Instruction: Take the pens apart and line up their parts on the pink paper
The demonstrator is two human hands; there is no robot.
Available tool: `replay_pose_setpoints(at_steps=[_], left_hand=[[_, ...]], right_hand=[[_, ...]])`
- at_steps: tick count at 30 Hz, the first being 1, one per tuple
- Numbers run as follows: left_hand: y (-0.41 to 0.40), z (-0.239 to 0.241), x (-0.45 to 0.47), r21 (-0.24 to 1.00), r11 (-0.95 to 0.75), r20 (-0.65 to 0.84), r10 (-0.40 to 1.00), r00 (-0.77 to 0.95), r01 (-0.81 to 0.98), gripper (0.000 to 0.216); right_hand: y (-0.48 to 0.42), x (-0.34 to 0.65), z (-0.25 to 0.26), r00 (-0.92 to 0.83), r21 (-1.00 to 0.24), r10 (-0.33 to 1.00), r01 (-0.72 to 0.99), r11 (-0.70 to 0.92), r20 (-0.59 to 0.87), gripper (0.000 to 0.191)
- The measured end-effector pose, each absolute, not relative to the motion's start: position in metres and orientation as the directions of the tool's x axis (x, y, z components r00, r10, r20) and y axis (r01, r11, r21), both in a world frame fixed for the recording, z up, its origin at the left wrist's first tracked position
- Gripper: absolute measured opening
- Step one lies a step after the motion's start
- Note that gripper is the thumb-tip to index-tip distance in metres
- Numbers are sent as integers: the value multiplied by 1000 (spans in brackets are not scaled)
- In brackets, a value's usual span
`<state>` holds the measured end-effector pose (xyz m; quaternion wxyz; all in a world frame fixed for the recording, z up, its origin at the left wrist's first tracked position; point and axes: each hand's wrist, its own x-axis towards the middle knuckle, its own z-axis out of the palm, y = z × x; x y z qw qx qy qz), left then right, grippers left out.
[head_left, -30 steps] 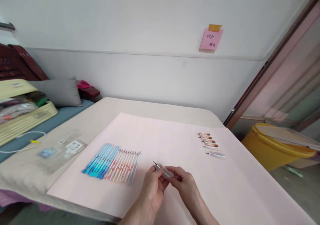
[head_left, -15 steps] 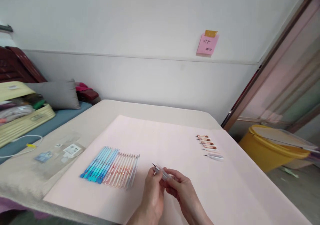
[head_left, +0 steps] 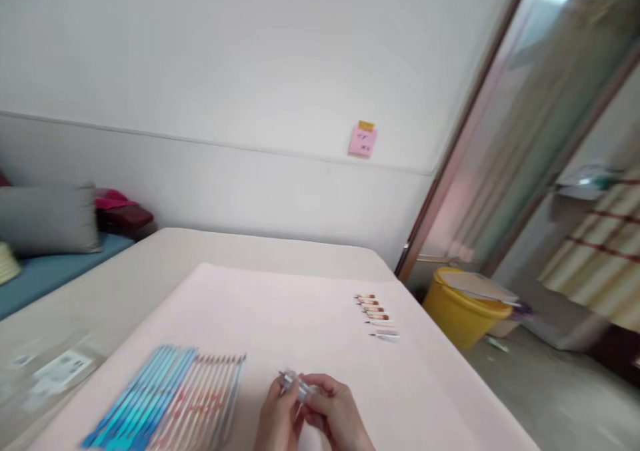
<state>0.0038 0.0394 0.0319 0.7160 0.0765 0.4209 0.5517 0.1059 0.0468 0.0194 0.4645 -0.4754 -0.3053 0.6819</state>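
My left hand [head_left: 281, 407] is closed on a short, translucent whitish pen piece [head_left: 297, 385] with a thin pointed tip toward the upper left. The fingers of my right hand [head_left: 334, 407] pinch the other end of the piece. Both hands are over the pale pink sheet [head_left: 300, 311], and the fingers partly hide the piece. To their left lies a row of slim pens or pencils, blue ones [head_left: 145, 397] beside white-and-reddish ones [head_left: 200, 397] with dark tips. Short pieces with dark points [head_left: 376, 309], some brown and one whitish, form a column at the sheet's right.
Clear plastic packaging [head_left: 55, 374] with a white label lies on the beige table cover [head_left: 165, 251] at the left. A grey pillow [head_left: 47, 217] rests on a blue seat. A yellow bin [head_left: 463, 311] stands on the floor at the right. A pink note [head_left: 363, 141] is taped to the wall.
The view has swung to the right and up, so everything appears shifted left and lower, with some blur. Both hands still hold the pen piece between their fingers.
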Motion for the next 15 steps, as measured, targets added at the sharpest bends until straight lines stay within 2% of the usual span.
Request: replay_pose_setpoints(at_steps=[5, 9, 15], left_hand=[[48, 22, 0, 546, 512, -676, 737, 12, -663, 33], [49, 20, -1, 532, 499, -671, 741, 18, -684, 37], [54, 16, 4, 546, 535, -693, 721, 12, -645, 31]], right_hand=[[67, 155, 21, 12, -918, 939, -216, -332, -343, 27], [78, 233, 23, 119, -934, 929, -118, -338, -351, 23], [97, 329, 21, 209, -921, 898, -43, -387, -387, 18]])
